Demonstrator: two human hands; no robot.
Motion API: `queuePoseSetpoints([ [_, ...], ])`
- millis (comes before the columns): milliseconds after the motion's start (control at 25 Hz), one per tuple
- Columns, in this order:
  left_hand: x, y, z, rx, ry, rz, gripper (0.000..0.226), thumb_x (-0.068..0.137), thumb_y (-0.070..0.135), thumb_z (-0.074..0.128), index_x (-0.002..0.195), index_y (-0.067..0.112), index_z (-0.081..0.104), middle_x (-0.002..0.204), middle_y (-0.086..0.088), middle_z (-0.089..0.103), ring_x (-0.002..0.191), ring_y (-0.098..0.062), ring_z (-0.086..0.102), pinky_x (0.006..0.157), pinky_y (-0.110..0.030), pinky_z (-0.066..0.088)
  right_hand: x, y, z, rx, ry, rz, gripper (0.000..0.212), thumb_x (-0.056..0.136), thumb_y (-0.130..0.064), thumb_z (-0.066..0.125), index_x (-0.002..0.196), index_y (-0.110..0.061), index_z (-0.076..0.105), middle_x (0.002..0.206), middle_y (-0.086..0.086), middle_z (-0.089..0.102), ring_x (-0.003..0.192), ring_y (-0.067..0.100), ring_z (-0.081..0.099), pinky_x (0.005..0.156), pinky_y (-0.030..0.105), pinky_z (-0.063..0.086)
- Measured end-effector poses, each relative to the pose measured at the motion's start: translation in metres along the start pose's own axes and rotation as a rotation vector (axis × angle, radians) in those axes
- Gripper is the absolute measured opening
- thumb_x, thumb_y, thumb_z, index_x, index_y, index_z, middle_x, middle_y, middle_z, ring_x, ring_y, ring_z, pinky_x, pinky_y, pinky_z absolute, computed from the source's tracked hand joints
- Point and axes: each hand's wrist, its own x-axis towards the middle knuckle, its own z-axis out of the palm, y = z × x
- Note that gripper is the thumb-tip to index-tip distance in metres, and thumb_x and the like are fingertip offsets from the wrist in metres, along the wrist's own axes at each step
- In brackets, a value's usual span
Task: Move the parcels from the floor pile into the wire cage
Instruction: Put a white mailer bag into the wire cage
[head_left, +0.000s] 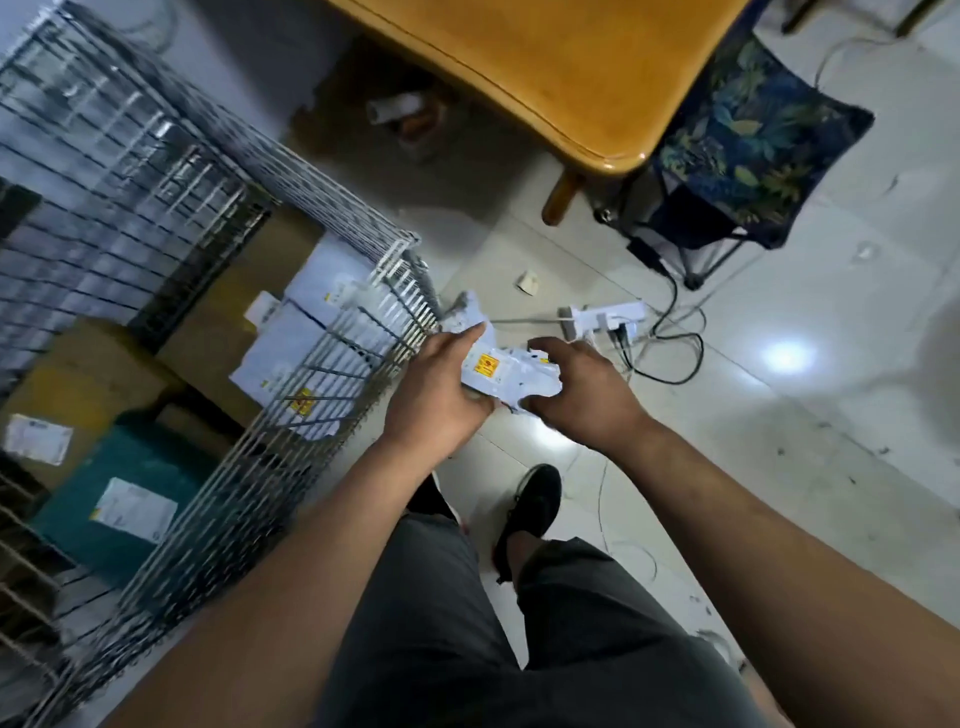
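White plastic wraps the small parcel (511, 371) that both hands hold in the middle of the view, above the floor (779, 415) and just beside the near corner of the wire cage (291, 415). The left hand (441, 387) closes on its left end, thumb on top and fingers under. The right hand (582, 395) closes on the crumpled right end, its fingers curled over the edge. A yellow sticker (485, 364) shows on the parcel's top.

Inside the cage, at 9 o'clock from the hands, several white parcels (306, 332) lie on brown cardboard boxes (83, 379), and at 8 o'clock sits a green box (135, 483) with a white label. At 12 o'clock stands a wooden table (561, 73), and at 1 o'clock a folding chair (748, 140) with leaf-patterned cloth. A white power strip (605, 317) with cables lies on the floor at 2 o'clock. Below the hands, one black shoe (530, 509) rests on the tiles.
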Motion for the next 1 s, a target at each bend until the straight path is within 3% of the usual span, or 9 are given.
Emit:
queuePoseSetpoints([
  [200, 0.019, -0.047, 0.069, 0.168, -0.108, -0.095, 0.095, 0.077, 0.029, 0.082, 0.158, 0.037, 0.033, 0.159, -0.003, 0.032, 0.144, -0.027, 0.037, 0.107, -0.039, 0.046, -0.006, 0.073, 0.041, -0.049, -0.090, 0.190, 0.083, 0.081, -0.034, 0.077, 0.152, -0.032, 0.035, 0.136, 0.009, 0.048, 0.122, 0.032, 0.052, 0.098, 0.042, 0.050],
  [520, 0.074, -0.134, 0.158, 0.320, -0.176, -0.139, 0.102, 0.077, 0.032, 0.082, 0.160, 0.038, 0.024, 0.164, -0.003, 0.025, 0.144, -0.031, 0.036, 0.107, -0.045, 0.046, 0.078, 0.124, 0.140, -0.167, -0.042, 0.196, 0.094, 0.081, -0.039, 0.076, 0.157, -0.030, 0.023, 0.147, 0.012, 0.038, 0.130, 0.035, 0.042, 0.098, 0.046, 0.048],
  [680, 0.120, -0.180, 0.203, 0.368, -0.197, -0.166, 0.101, 0.082, 0.032, 0.078, 0.162, 0.036, 0.016, 0.168, -0.005, 0.017, 0.148, -0.031, 0.031, 0.108, -0.045, 0.043, 0.159, 0.148, 0.210, -0.254, 0.001, 0.168, 0.104, 0.078, -0.043, 0.079, 0.160, -0.029, 0.016, 0.153, 0.014, 0.032, 0.136, 0.036, 0.035, 0.105, 0.047, 0.039],
  [1000, 0.217, -0.294, 0.286, 0.347, -0.130, -0.157, 0.103, 0.084, 0.020, 0.073, 0.164, 0.034, 0.008, 0.169, -0.007, 0.011, 0.148, -0.032, 0.030, 0.111, -0.044, 0.041, 0.334, 0.204, 0.352, -0.480, -0.017, 0.070, 0.132, 0.073, -0.039, 0.082, 0.157, -0.037, -0.021, 0.168, 0.019, -0.001, 0.154, 0.042, 0.001, 0.123, 0.057, 0.010],
])
